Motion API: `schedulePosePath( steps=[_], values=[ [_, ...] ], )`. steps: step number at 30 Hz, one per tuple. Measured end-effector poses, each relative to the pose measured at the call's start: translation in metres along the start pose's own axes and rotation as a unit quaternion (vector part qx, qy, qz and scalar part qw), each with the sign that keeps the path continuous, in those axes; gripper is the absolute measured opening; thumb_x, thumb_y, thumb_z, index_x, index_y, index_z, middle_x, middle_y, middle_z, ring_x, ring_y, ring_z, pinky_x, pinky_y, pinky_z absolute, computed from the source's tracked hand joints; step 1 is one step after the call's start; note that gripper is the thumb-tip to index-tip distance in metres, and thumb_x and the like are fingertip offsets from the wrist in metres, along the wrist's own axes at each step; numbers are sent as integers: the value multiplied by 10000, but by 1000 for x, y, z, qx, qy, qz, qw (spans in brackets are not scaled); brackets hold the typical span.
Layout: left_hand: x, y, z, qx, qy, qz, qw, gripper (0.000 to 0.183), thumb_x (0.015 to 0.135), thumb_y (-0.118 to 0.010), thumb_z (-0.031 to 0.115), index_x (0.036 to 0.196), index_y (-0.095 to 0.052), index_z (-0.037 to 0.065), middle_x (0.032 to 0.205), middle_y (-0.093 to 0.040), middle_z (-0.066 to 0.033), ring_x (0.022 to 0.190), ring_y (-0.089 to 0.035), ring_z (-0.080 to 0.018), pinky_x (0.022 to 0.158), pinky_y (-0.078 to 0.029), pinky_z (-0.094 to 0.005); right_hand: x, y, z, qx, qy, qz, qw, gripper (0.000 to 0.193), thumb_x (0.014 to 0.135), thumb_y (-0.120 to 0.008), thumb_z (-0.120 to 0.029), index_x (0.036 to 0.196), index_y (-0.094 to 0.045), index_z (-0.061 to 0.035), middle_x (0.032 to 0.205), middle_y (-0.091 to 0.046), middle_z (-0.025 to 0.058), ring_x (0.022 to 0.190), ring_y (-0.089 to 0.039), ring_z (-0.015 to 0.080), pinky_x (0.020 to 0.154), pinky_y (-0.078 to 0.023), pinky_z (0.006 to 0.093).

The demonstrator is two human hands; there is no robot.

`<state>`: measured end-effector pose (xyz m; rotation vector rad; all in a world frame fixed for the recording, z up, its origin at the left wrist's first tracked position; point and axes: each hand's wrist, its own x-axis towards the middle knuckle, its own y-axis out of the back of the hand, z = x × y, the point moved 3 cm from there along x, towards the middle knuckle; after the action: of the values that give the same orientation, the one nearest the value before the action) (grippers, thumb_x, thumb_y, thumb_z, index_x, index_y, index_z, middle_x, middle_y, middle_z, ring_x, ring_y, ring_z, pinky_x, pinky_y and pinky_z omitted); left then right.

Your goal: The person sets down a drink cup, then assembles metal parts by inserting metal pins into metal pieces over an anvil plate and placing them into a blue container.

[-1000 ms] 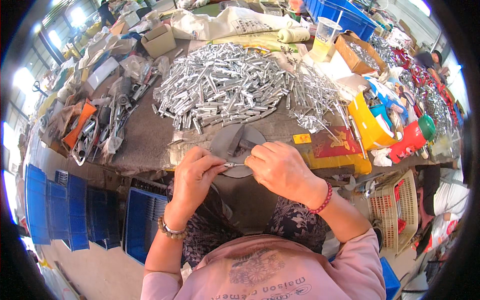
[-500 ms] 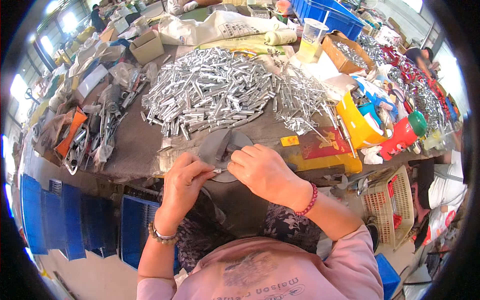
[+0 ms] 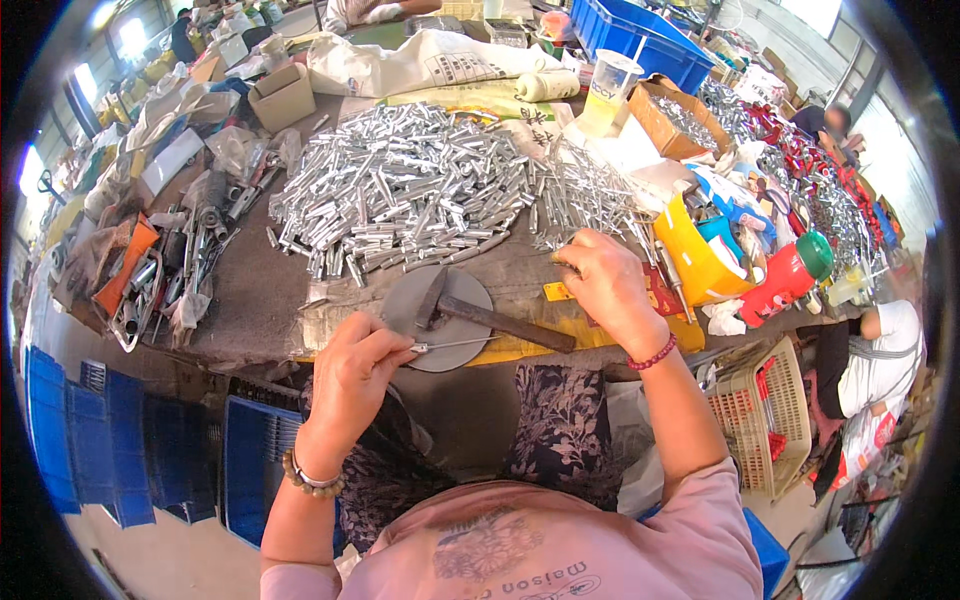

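Note:
My left hand [image 3: 355,365] pinches a small metal sleeve with a thin rod [image 3: 462,342] sticking out to the right. The rod passes over a round grey metal plate [image 3: 458,357] at the table's front edge. On the plate rests a hammer [image 3: 510,325], its dark handle pointing right. My right hand [image 3: 610,285] is further right with its fingers curled, close to a heap of thin metal rods [image 3: 585,200]; what its fingertips hold, if anything, is hidden. Behind the plate lies a big pile of short silvery metal sleeves [image 3: 400,190].
A yellow box [image 3: 685,255] and a red bottle with green cap [image 3: 785,280] stand at right. Behind the rods are a plastic drink cup [image 3: 608,95] and a cardboard box [image 3: 680,120] of metal parts. Tools [image 3: 150,280] lie at left. Blue crates [image 3: 255,460] sit below the table.
My right hand has left the left hand and moved right and away, toward the thin rods. The thin rod now shows in the left hand's sleeve, and the hammer handle is uncovered.

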<state>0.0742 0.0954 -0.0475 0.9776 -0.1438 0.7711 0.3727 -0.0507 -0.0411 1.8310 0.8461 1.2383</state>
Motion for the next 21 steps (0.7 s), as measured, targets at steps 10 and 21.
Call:
schedulePosePath(
  steps=[10,21],
  values=[
    [0,-2,1,3,-17,17,1000,186,774,-843,3,934,-755,39,873,-642,-83,778,-650,-279,677,-518,-369,8,-3,-17,44,-39,-16,998,133,830,-737,-38,954,-696,-14,913,-691,118,832,-715,295,758,-581,397],
    [-1,0,-1,15,-15,10,1000,150,815,-816,80,940,-735,95,875,-623,-73,820,-653,-322,678,-519,-423,-7,-34,-131,364,77,34,927,177,821,-759,41,971,-692,-24,1066,-677,85,982,-683,254,855,-544,396]
  ],
)
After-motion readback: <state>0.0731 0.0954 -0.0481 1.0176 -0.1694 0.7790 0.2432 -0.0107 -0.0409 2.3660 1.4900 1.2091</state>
